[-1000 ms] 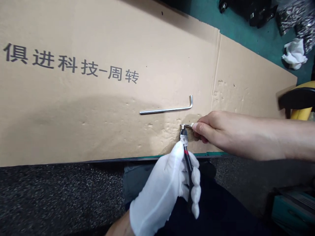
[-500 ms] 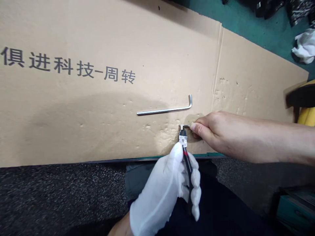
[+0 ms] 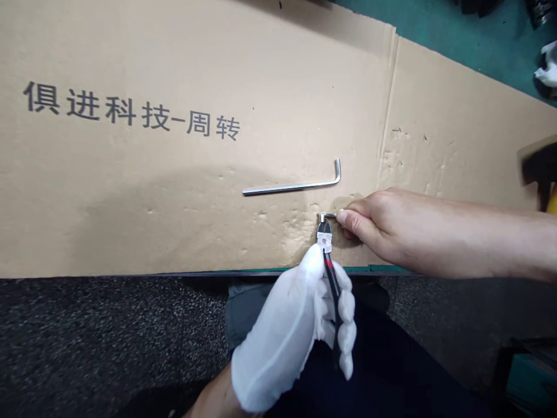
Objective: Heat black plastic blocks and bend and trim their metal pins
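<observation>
My left hand (image 3: pixel 287 325), in a white glove, is wrapped round black-handled cutting pliers (image 3: pixel 324 241) with a red band. At the jaw tips sits a small shiny metal piece (image 3: pixel 322 217). My right hand (image 3: pixel 369 220), bare, pinches a thin metal rod (image 3: pixel 331 215) that reaches to this piece; most of the rod is hidden by the fingers. Whether rod and piece are joined I cannot tell. Just beyond both hands, an L-shaped hex key (image 3: pixel 289 188) lies flat on the cardboard (image 3: pixel 152 215).
Printed characters mark the cardboard at left. Green table surface (image 3: pixel 461 43) shows at the back right, with a white crumpled item (image 3: pixel 547 72) at its edge. A black and yellow object (image 3: pixel 542 171) stands at far right. The table's front edge runs just below my right hand.
The view has shifted slightly, so the cardboard and hex key appear a little higher. Both hands keep the same grips, with no clear movement relative to each other.
</observation>
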Available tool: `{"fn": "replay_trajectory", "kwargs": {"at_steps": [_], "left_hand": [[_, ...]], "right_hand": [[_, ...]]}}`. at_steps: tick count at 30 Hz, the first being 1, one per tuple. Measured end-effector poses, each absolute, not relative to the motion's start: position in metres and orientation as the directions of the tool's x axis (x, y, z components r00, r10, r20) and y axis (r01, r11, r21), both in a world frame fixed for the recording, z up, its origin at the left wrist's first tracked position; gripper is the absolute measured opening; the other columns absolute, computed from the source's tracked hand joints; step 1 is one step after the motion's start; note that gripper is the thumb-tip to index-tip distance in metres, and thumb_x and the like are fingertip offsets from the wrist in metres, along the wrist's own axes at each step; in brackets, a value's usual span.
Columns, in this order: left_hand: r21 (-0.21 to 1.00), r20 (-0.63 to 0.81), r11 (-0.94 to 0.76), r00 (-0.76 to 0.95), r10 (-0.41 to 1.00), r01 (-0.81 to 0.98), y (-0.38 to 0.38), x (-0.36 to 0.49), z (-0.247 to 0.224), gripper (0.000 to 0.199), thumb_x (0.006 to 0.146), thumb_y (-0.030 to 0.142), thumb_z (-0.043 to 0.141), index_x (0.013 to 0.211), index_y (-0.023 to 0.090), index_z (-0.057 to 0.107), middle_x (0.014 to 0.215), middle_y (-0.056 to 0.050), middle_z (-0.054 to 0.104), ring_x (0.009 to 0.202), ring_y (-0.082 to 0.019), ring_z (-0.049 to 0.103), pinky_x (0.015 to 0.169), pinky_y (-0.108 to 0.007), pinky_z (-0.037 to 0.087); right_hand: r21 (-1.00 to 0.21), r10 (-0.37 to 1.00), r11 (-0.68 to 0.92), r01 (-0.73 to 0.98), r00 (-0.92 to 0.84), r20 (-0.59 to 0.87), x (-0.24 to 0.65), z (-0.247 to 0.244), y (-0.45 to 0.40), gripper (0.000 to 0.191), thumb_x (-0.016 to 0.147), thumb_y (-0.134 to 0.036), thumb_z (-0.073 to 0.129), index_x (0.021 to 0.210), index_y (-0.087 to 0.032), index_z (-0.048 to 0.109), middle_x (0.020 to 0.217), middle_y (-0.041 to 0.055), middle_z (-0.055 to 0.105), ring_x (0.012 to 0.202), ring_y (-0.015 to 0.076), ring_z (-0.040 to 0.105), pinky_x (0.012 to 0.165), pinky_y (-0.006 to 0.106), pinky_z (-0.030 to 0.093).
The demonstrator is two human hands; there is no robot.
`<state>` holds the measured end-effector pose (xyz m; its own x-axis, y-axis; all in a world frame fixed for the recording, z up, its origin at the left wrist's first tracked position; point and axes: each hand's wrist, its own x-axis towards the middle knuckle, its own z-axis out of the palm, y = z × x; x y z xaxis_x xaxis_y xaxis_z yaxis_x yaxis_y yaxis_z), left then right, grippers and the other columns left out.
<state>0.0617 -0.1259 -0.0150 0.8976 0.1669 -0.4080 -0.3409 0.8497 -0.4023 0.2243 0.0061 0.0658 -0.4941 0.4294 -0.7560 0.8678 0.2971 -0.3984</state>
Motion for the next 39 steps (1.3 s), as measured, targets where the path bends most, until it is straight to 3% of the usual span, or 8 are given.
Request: {"fn": "replay_trajectory", "kwargs": {"at_steps": [7,16,24,32,39], "left_hand": [[-0.417,-0.364,0.832,0.906,0.217,-0.367,-0.128,0.061,-0.014,0.050,0.097,0.061,0.038,0.088,0.017,0.060,0.071,-0.007,0.069,0.055,-0.025,0.067,0.050,-0.044,0.058],[-0.436,-0.317,0.788,0.894,0.317,-0.435,-0.129,0.059,-0.005,0.058,0.101,0.063,0.023,0.092,0.019,0.060,0.073,-0.004,0.066,0.055,-0.023,0.070,0.049,-0.042,0.061],[-0.413,-0.406,0.786,0.866,0.294,-0.460,-0.128,0.055,0.009,0.060,0.102,0.060,0.024,0.083,0.017,0.062,0.064,-0.002,0.063,0.042,-0.016,0.062,0.038,-0.031,0.057],[-0.232,-0.542,0.875,0.803,0.246,-0.424,-0.127,0.049,0.014,0.055,0.102,0.058,0.030,0.085,0.017,0.062,0.063,-0.002,0.063,0.040,-0.015,0.059,0.032,-0.026,0.051],[-0.090,-0.594,0.892,0.742,0.310,-0.444,-0.136,0.057,0.007,0.058,0.100,0.063,0.027,0.088,0.017,0.061,0.063,-0.002,0.060,0.043,-0.016,0.060,0.039,-0.032,0.056]], "right_hand": [[-0.396,0.412,0.169,0.903,-0.429,-0.804,0.226,0.070,0.004,0.043,0.105,-0.040,0.032,0.074,-0.022,0.054,0.067,0.0001,0.065,0.057,0.0146,0.056,0.057,0.030,0.038],[-0.418,0.447,0.157,0.895,-0.442,-0.778,0.229,0.067,0.000,0.042,0.106,-0.043,0.030,0.076,-0.023,0.052,0.067,-0.0018,0.063,0.058,0.0140,0.056,0.059,0.030,0.039],[-0.426,0.475,0.176,0.887,-0.456,-0.753,0.228,0.067,-0.001,0.042,0.106,-0.042,0.031,0.077,-0.022,0.053,0.069,0.0002,0.064,0.058,0.0142,0.056,0.061,0.030,0.038],[-0.446,0.514,0.193,0.874,-0.477,-0.712,0.230,0.070,-0.007,0.042,0.106,-0.038,0.029,0.075,-0.021,0.052,0.069,0.0009,0.062,0.059,0.0143,0.053,0.061,0.030,0.036],[-0.494,0.565,0.138,0.859,-0.478,-0.673,0.237,0.068,-0.015,0.045,0.107,-0.040,0.030,0.075,-0.020,0.054,0.072,0.0024,0.065,0.063,0.0158,0.057,0.062,0.030,0.038]]}}
